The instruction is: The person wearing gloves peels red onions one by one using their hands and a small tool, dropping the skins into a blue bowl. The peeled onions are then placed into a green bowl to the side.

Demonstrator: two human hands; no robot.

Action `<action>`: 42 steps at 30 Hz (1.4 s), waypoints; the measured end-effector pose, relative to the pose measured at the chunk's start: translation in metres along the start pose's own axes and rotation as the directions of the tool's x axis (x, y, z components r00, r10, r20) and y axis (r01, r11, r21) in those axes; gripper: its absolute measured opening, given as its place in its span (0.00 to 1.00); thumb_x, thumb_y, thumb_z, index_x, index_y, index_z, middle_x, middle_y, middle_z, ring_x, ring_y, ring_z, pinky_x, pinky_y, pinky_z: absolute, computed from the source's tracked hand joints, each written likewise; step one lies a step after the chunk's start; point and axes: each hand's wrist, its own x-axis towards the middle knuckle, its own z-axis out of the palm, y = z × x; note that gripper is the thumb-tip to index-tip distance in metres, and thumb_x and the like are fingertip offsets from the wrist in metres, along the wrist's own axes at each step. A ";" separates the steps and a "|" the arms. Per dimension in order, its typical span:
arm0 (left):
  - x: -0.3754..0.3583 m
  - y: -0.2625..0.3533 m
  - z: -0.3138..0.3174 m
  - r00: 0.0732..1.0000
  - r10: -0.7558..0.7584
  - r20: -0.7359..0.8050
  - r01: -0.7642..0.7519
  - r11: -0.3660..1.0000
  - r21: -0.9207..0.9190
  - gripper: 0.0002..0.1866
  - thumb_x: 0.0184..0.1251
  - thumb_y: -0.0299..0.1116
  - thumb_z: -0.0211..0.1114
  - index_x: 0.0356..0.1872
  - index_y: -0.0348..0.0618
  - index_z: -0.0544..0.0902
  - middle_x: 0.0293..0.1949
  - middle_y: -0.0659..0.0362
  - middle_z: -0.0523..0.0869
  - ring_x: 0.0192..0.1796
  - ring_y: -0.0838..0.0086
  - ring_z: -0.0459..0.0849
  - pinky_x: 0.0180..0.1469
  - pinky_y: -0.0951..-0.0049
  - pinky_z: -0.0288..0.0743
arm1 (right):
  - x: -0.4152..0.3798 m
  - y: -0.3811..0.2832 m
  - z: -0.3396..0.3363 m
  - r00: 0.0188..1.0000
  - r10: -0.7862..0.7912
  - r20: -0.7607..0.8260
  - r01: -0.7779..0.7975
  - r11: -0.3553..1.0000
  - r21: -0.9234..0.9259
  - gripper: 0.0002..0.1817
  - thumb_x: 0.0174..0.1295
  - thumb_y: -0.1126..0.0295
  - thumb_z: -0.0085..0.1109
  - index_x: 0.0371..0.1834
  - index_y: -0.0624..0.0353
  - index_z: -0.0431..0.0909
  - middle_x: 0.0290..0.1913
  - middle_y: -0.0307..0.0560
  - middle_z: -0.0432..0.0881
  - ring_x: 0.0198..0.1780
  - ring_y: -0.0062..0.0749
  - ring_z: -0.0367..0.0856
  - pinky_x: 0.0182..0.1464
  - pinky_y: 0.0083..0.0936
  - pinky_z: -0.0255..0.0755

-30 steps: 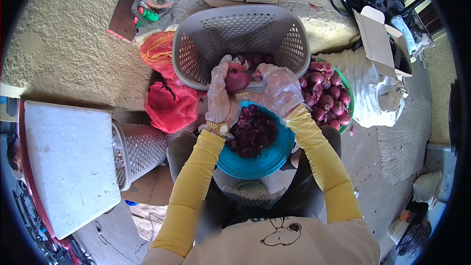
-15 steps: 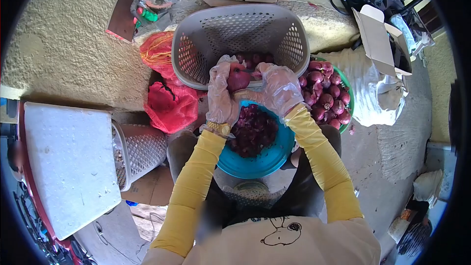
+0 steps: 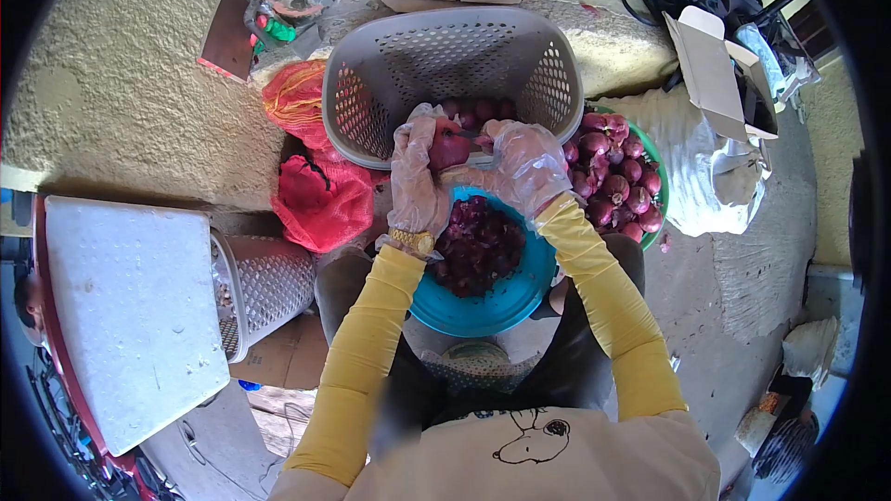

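Note:
My left hand (image 3: 415,172), in a clear plastic glove with a gold watch at the wrist, is closed around a red onion (image 3: 449,147). From the other side my gloved right hand (image 3: 527,160) comes up to the onion, its fingers pinched together at the onion's right edge. A small dark sliver shows at those fingertips, too small to name. Below both hands, a blue basin (image 3: 483,317) holds dark red onion skins (image 3: 478,246). Just beyond them stands a grey perforated basket (image 3: 455,56) with several red onions (image 3: 483,109) at its bottom.
To the right, a green-rimmed tub (image 3: 662,172) is heaped with red onions. Red mesh sacks (image 3: 320,204) lie left of the basket. A white foam board (image 3: 130,306) and another perforated basket (image 3: 274,283) stand at left. An open cardboard box (image 3: 710,74) sits at upper right.
The onion has turned slightly in my left hand. Both hands otherwise keep nearly the same place above the basin.

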 end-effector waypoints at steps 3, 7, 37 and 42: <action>-0.003 0.002 0.004 1.000 0.000 0.000 0.000 1.000 -0.013 0.20 0.80 0.40 0.61 0.64 0.40 0.74 0.54 0.54 0.83 0.67 0.66 0.75 0.75 0.58 0.66 | 0.000 -0.004 -0.002 1.000 0.030 -0.005 -0.030 1.000 -0.002 0.41 0.44 0.29 0.76 0.42 0.59 0.85 0.38 0.55 0.88 0.44 0.55 0.88 0.47 0.43 0.81; -0.002 0.003 0.002 0.999 -0.027 -0.017 0.027 0.999 -0.025 0.20 0.80 0.40 0.61 0.65 0.40 0.74 0.55 0.55 0.83 0.65 0.67 0.77 0.71 0.60 0.71 | 0.002 -0.009 -0.007 0.990 0.114 0.082 -0.118 0.992 0.036 0.41 0.44 0.28 0.75 0.41 0.59 0.86 0.37 0.54 0.88 0.43 0.53 0.88 0.47 0.42 0.80; 0.007 -0.001 -0.011 0.958 -0.285 0.022 0.240 0.758 -0.607 0.17 0.77 0.37 0.62 0.61 0.45 0.79 0.59 0.53 0.84 0.66 0.54 0.82 0.63 0.48 0.80 | -0.003 -0.004 0.004 0.993 0.007 -0.119 -0.007 1.000 -0.001 0.39 0.47 0.27 0.71 0.34 0.58 0.84 0.35 0.53 0.86 0.39 0.58 0.86 0.44 0.47 0.79; 0.006 -0.004 -0.013 0.941 -0.285 0.183 0.329 0.643 -0.691 0.18 0.78 0.41 0.59 0.61 0.45 0.77 0.60 0.51 0.83 0.63 0.54 0.81 0.59 0.51 0.82 | 0.000 -0.012 -0.001 0.997 0.032 -0.073 -0.033 0.999 -0.021 0.39 0.48 0.25 0.68 0.36 0.56 0.86 0.36 0.51 0.87 0.42 0.54 0.87 0.45 0.45 0.81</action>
